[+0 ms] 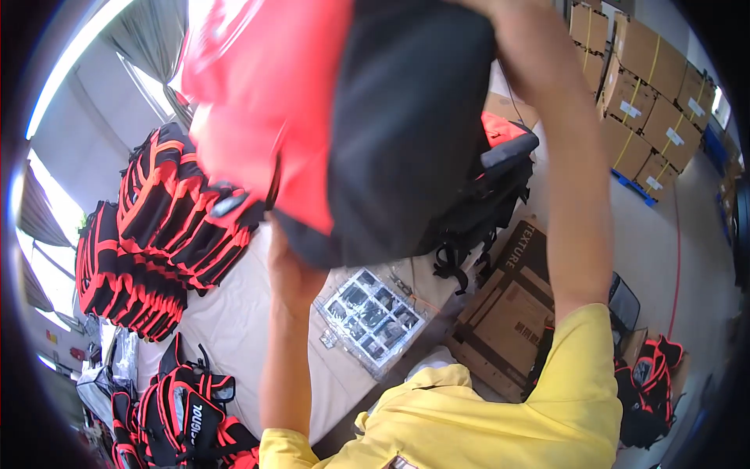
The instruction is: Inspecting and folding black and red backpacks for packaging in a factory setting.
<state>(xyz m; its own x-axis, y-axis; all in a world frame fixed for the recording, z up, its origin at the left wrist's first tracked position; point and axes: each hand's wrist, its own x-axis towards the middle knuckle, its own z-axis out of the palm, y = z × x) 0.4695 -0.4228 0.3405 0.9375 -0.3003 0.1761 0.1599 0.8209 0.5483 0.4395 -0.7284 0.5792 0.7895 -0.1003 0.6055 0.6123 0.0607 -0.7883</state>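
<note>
A large red and black backpack [391,148] is held up high in front of me, smeared by motion and filling the upper middle of the view. My left hand [293,270] grips its lower left part from below, with the fingers mostly hidden behind the fabric. At its upper right edge, my right hand [516,39] has hold of the bag; this hand is blurred and partly cut off by the frame. Beneath the bag, a printed sheet with a grid of pictures [373,319] lies on the pale-covered table [234,328].
Stacks of red and black backpacks [168,227] stand on the table's left. Another backpack [183,414] lies at near left. More black bags [500,180] are behind the raised one. A cardboard carton [508,320] stands right of the table; strapped boxes [648,94] rise at far right.
</note>
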